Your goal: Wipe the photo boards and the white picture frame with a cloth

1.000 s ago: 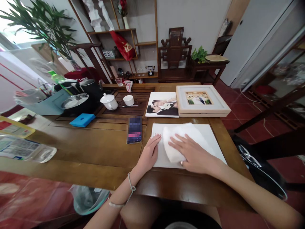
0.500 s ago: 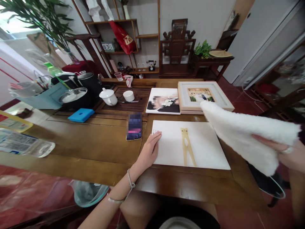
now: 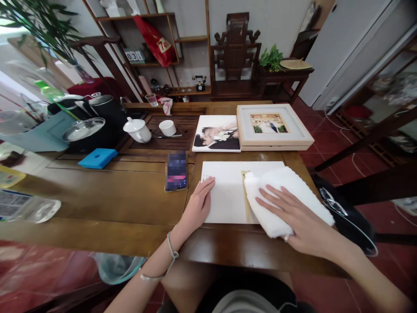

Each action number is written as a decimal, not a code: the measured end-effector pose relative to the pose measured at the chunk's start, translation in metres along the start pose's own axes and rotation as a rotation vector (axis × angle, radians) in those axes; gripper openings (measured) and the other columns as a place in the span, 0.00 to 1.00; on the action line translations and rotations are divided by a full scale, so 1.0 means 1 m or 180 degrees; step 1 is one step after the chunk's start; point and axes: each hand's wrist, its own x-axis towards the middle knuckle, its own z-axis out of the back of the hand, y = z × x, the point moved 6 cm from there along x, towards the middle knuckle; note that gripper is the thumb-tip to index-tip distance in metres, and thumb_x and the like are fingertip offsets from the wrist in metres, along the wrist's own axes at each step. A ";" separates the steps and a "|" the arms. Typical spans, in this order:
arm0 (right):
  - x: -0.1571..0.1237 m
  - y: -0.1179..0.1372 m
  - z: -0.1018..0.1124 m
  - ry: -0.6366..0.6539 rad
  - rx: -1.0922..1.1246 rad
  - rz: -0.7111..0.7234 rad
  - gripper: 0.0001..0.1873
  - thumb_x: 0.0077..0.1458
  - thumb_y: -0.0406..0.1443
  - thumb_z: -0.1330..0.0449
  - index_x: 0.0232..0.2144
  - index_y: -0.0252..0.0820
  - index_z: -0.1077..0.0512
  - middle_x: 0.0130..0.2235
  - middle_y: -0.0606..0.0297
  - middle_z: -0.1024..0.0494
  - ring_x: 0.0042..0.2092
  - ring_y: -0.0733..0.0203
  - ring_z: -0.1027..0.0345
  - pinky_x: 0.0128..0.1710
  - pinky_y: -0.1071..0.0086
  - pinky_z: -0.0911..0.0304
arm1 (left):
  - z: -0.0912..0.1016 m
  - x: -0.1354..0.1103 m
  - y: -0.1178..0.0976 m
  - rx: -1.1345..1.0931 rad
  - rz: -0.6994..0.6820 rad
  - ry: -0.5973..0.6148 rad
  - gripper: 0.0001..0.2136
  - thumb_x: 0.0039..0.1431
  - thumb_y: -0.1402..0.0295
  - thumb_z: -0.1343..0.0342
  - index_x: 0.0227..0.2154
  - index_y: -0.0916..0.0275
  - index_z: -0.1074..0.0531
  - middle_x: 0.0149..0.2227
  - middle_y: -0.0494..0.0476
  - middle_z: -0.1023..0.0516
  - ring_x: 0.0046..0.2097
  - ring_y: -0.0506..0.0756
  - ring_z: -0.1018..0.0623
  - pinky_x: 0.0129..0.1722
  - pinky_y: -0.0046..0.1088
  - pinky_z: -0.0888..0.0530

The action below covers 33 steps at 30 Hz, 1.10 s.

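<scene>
A white board or large book [image 3: 224, 195] lies flat on the table in front of me, with small dark print at its left edge. My left hand [image 3: 198, 202] rests on that edge, fingers stretched out and holding nothing. A folded white towel [image 3: 302, 191] covers the board's right part and hangs past its right and front edges. My right hand [image 3: 293, 213] lies on the towel with its fingers extended, pressing it down; a ring shows on it. Partly hidden under the towel is a flat yellowish shape [image 3: 246, 204] on the board.
A phone [image 3: 176, 171] lies left of the board. Behind stand a photo panel [image 3: 198, 148] and a framed photo [image 3: 244, 126]. Farther left are a blue box [image 3: 97, 158], a lidded white cup [image 3: 138, 131], a small white bowl [image 3: 167, 128] and a clear bottle [image 3: 42, 208].
My right hand has brought the towel from the air at the right down onto the board, covering much of the yellowish shape. My left hand stays on the board's edge; the view has shifted slightly.
</scene>
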 end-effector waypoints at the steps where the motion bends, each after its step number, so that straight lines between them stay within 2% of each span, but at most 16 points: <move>1: -0.007 0.001 0.003 0.0122 0.0095 -0.0024 0.55 0.35 0.24 0.48 0.69 0.50 0.50 0.71 0.67 0.52 0.71 0.48 0.65 0.68 0.42 0.59 | 0.000 0.000 0.000 -0.0004 0.0009 0.0013 0.20 0.68 0.75 0.58 0.58 0.59 0.32 0.62 0.64 0.30 0.66 0.60 0.34 0.68 0.53 0.43; 4: -0.022 -0.003 0.009 0.0451 0.0331 -0.0137 0.55 0.33 0.23 0.50 0.67 0.56 0.44 0.70 0.73 0.47 0.70 0.51 0.58 0.67 0.45 0.54 | 0.000 0.000 -0.001 -0.0007 0.0042 0.0053 0.20 0.68 0.75 0.58 0.58 0.59 0.32 0.62 0.64 0.30 0.66 0.60 0.34 0.68 0.53 0.43; 6: -0.022 -0.015 0.011 0.0499 0.0393 -0.0245 0.54 0.33 0.23 0.50 0.66 0.58 0.43 0.69 0.75 0.47 0.70 0.52 0.57 0.67 0.46 0.53 | 0.001 0.001 -0.001 -0.0007 0.0047 0.0057 0.20 0.68 0.75 0.58 0.58 0.59 0.32 0.62 0.64 0.30 0.66 0.59 0.34 0.68 0.52 0.43; 8: -0.010 -0.031 0.009 0.0390 0.0355 -0.0321 0.53 0.36 0.24 0.49 0.67 0.56 0.44 0.70 0.73 0.49 0.70 0.51 0.59 0.68 0.46 0.56 | 0.001 0.000 -0.001 -0.0002 0.0035 0.0053 0.20 0.68 0.75 0.58 0.58 0.59 0.32 0.62 0.64 0.30 0.66 0.59 0.35 0.68 0.52 0.43; 12: 0.034 -0.065 0.004 -0.0081 -0.0042 -0.0461 0.49 0.45 0.28 0.46 0.70 0.47 0.51 0.72 0.62 0.55 0.71 0.49 0.65 0.68 0.44 0.62 | 0.000 0.000 0.000 0.0034 -0.0003 0.0043 0.20 0.68 0.76 0.58 0.58 0.61 0.32 0.62 0.65 0.30 0.66 0.59 0.34 0.68 0.52 0.43; 15: 0.056 -0.078 0.004 -0.0347 -0.0361 -0.0656 0.44 0.49 0.32 0.43 0.69 0.44 0.49 0.72 0.57 0.55 0.71 0.44 0.66 0.67 0.42 0.62 | 0.000 0.000 0.000 0.0050 -0.0026 0.0034 0.20 0.68 0.76 0.58 0.58 0.61 0.32 0.61 0.65 0.30 0.66 0.60 0.34 0.68 0.53 0.42; 17: 0.056 -0.072 0.006 -0.0376 -0.0423 -0.0669 0.42 0.50 0.33 0.44 0.68 0.45 0.46 0.71 0.57 0.52 0.71 0.43 0.64 0.67 0.41 0.60 | 0.000 0.000 0.000 0.0051 -0.0029 0.0028 0.19 0.68 0.76 0.58 0.58 0.61 0.32 0.61 0.65 0.30 0.66 0.59 0.34 0.68 0.53 0.41; 20: 0.028 -0.044 0.008 -0.0232 -0.0330 -0.0549 0.42 0.48 0.30 0.46 0.67 0.48 0.43 0.70 0.61 0.48 0.70 0.45 0.59 0.66 0.42 0.55 | 0.000 0.000 0.000 0.0032 -0.0014 0.0016 0.19 0.68 0.76 0.58 0.58 0.62 0.32 0.61 0.66 0.30 0.66 0.59 0.34 0.68 0.52 0.42; 24: -0.029 0.000 0.008 0.0106 -0.0170 -0.0352 0.52 0.39 0.26 0.47 0.68 0.56 0.48 0.71 0.69 0.50 0.70 0.46 0.58 0.65 0.43 0.48 | 0.000 0.000 0.000 0.0018 0.0051 0.0005 0.20 0.68 0.76 0.58 0.58 0.60 0.32 0.62 0.64 0.30 0.66 0.59 0.34 0.68 0.51 0.43; 26: -0.044 0.008 0.006 0.0256 -0.0107 -0.0290 0.57 0.35 0.25 0.47 0.69 0.59 0.51 0.72 0.71 0.53 0.70 0.46 0.60 0.65 0.44 0.48 | -0.001 0.000 0.000 0.0009 0.0074 0.0014 0.20 0.67 0.76 0.57 0.58 0.60 0.32 0.62 0.63 0.30 0.66 0.59 0.34 0.68 0.51 0.43; 29: -0.033 -0.005 0.004 0.0309 -0.0005 -0.0264 0.58 0.36 0.24 0.48 0.70 0.58 0.56 0.72 0.70 0.57 0.71 0.46 0.64 0.66 0.42 0.54 | 0.000 0.000 0.001 0.0028 0.0085 0.0021 0.20 0.68 0.75 0.58 0.58 0.60 0.32 0.62 0.64 0.30 0.66 0.60 0.34 0.68 0.52 0.43; 33: 0.018 -0.049 0.002 0.0059 -0.0043 -0.0243 0.53 0.42 0.27 0.45 0.70 0.53 0.56 0.72 0.63 0.56 0.71 0.46 0.67 0.67 0.41 0.62 | 0.000 0.000 0.000 0.0046 0.0074 0.0028 0.20 0.68 0.75 0.58 0.58 0.60 0.32 0.62 0.64 0.30 0.66 0.59 0.34 0.68 0.51 0.42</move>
